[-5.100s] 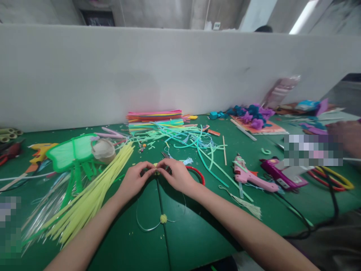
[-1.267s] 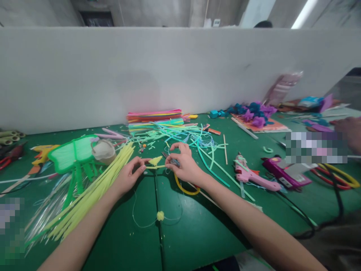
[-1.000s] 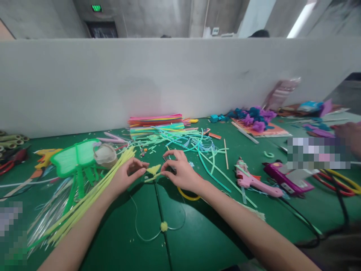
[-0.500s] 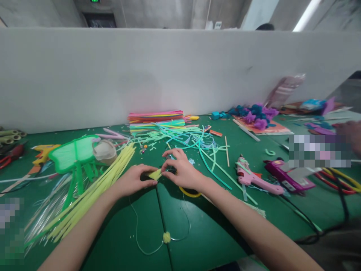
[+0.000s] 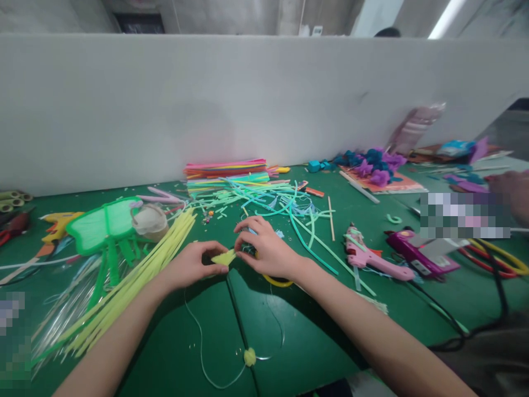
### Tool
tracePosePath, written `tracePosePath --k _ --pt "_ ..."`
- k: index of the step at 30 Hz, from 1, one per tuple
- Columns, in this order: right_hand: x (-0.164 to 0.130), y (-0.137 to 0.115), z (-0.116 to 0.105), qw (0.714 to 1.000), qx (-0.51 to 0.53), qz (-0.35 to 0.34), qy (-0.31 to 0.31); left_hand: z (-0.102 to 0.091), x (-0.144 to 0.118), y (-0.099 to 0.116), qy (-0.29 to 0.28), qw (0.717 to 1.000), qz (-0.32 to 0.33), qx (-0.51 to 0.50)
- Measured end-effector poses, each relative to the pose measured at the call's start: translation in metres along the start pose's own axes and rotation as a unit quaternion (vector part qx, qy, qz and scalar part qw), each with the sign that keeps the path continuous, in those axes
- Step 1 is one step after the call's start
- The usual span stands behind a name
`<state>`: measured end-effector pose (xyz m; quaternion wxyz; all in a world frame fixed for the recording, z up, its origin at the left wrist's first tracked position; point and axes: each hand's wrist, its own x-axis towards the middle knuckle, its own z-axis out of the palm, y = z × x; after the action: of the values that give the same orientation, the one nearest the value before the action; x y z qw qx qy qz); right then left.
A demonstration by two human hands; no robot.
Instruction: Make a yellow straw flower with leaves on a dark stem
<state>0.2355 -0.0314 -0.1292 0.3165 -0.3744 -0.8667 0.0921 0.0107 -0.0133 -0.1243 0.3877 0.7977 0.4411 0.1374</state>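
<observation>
- I am looking down at the green table, which is carrying everything, with the white partition standing along its far edge.
- The long bundle of pale yellow strips is lying diagonally on my left side, just beside my left forearm.
- The green butterfly shape is resting beyond that bundle, touching a small roll of tape.
- A flat stack of coloured strips is sitting against the partition, with loose teal and green strips spilling in front of it.
- Two glue guns, a pink glue gun and a purple glue gun, are lying to my right, well apart from my hands.
- I am seeing no containers that I can make out; everything is lying loose.
- My left hand is pinching the small yellow piece between thumb and fingertips, just above the table's centre.
- My right hand is curling its fingers closed on the other end of that piece, over a yellow ring.
- A thin clear thread is looping near me through a small yellow pom-pom.
</observation>
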Motion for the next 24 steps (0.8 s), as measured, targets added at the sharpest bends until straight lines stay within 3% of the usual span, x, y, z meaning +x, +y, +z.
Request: tracePosePath --k 4,8,12,19,24 --pt "0.002 -0.002 -0.002 0.994 0.096 0.049 -0.021 0.0 -0.002 0.008 -0.028 0.998 -0.002 -0.06" --pt "0.005 -0.002 -0.005 0.965 0.201 0.153 -0.071 0.002 -0.004 0.011 -0.031 0.991 -0.009 -0.127" --pt "0.006 -0.004 -0.005 0.941 0.246 0.209 -0.101 0.005 -0.005 0.011 -0.024 0.986 -0.034 -0.161" --pt "0.007 -0.004 -0.001 0.925 0.28 0.237 -0.096 0.008 -0.004 0.014 -0.022 0.987 -0.04 -0.152" --pt "0.008 -0.006 -0.003 0.897 0.344 0.256 -0.108 0.003 -0.009 0.017 -0.082 0.979 -0.044 -0.18"
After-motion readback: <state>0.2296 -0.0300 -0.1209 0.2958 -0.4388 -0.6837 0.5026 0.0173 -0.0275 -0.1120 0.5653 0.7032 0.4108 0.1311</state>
